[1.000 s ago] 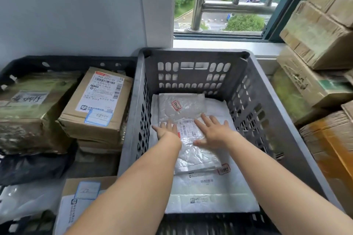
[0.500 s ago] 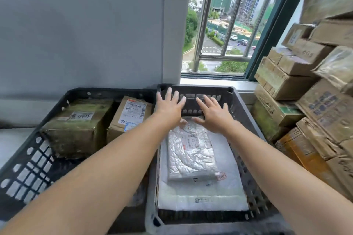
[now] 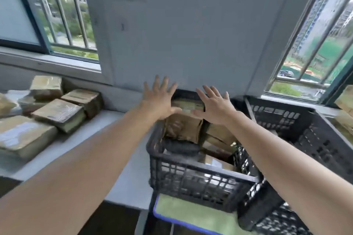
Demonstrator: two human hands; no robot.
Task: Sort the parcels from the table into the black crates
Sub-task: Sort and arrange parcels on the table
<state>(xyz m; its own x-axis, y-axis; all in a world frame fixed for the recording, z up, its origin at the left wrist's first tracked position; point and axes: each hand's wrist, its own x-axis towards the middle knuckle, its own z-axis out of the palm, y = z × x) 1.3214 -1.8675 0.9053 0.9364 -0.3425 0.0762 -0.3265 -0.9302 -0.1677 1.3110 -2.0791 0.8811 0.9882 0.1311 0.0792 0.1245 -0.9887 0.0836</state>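
Observation:
Both my hands are raised in the air with fingers spread and hold nothing. My left hand (image 3: pixel 159 99) and my right hand (image 3: pixel 214 106) hover above the back of a black crate (image 3: pixel 191 179) that holds brown cardboard parcels (image 3: pixel 183 128). A second black crate (image 3: pixel 305 131) stands to its right; its inside is hidden from here. On the grey table (image 3: pixel 114 139) at the left lie several tape-wrapped brown parcels (image 3: pixel 59 114). The picture is blurred by head motion.
A grey wall pillar (image 3: pixel 181 25) rises behind the crates between two barred windows. More cardboard boxes (image 3: pixel 343 105) show at the right edge. A green mat with a blue border (image 3: pixel 191 215) lies under the crates.
My view has swung left, from the right crate to the left crate and the table. Both hands lifted off the white parcel in the right crate and now hover empty.

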